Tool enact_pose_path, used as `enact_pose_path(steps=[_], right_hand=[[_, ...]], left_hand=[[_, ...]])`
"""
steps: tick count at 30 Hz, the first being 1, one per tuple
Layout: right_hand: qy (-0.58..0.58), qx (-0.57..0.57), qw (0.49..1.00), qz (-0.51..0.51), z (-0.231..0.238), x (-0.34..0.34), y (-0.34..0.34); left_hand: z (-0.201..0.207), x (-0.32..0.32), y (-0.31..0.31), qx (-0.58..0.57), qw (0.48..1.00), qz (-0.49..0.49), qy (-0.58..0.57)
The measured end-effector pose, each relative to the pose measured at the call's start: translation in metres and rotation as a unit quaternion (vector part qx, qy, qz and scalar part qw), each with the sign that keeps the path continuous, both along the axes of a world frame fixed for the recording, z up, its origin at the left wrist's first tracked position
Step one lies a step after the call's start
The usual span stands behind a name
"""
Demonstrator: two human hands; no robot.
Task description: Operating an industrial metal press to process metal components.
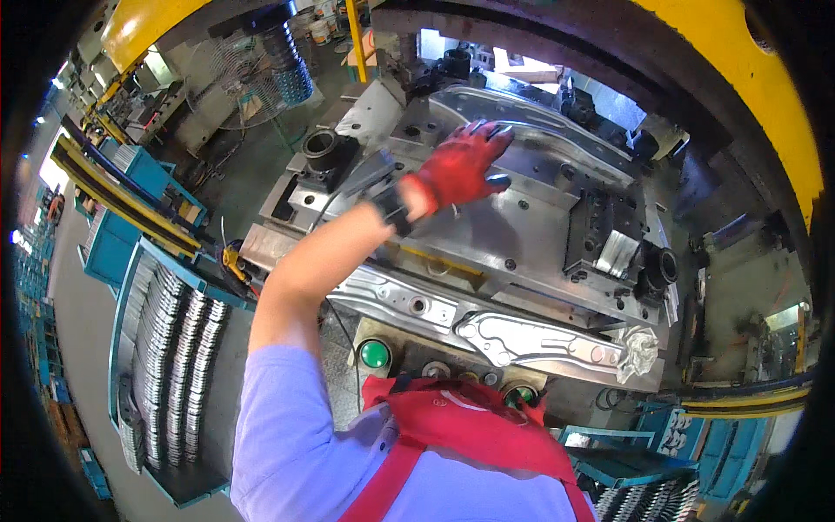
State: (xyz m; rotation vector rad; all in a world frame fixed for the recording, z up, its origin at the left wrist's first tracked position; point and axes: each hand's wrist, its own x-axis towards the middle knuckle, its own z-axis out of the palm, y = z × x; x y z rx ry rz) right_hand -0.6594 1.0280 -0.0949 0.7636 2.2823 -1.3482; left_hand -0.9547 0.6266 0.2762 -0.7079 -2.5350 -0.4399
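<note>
My left hand (464, 165), in a red glove with dark fingertips, reaches out over the steel press die (539, 209). Its fingers are stretched, with the thumb apart, and nothing shows in its grasp. Just beyond the fingertips lies a long, curved stamped metal panel (539, 122) at the far side of the die; whether the hand touches it I cannot tell. A second shiny stamped panel (522, 339) lies along the die's near edge, with a crumpled pale cloth or wrap (639, 352) at its right end. My right hand does not show.
Green push buttons (375, 353) sit on a panel in front of my red apron (470, 418). Dark guide bushings (323, 150) stand at the die's corners. At left, a blue rack (122, 348) holds rows of stamped parts. The yellow press frame (765, 78) arches overhead. A fan (239, 83) stands far left.
</note>
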Motion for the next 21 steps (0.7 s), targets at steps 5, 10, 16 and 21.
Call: enact_pose_path(steps=[5,10,16,21], right_hand=[[0.019,0.043,0.998,-0.038,0.049,0.005,-0.032],[0.045,0.010,0.998,-0.034,0.053,0.003,-0.042],[0.004,0.051,0.998,-0.031,0.052,0.011,-0.033],[0.042,0.033,0.998,-0.025,0.033,0.012,-0.026]], left_hand=[[-0.004,-0.108,0.047,-0.114,0.991,0.050,-0.053],[0.000,-0.178,0.072,-0.129,0.973,0.055,-0.182],[-0.001,-0.184,0.067,-0.056,0.991,0.025,-0.120],[0.026,-0.146,0.049,-0.040,0.999,-0.003,-0.023]])
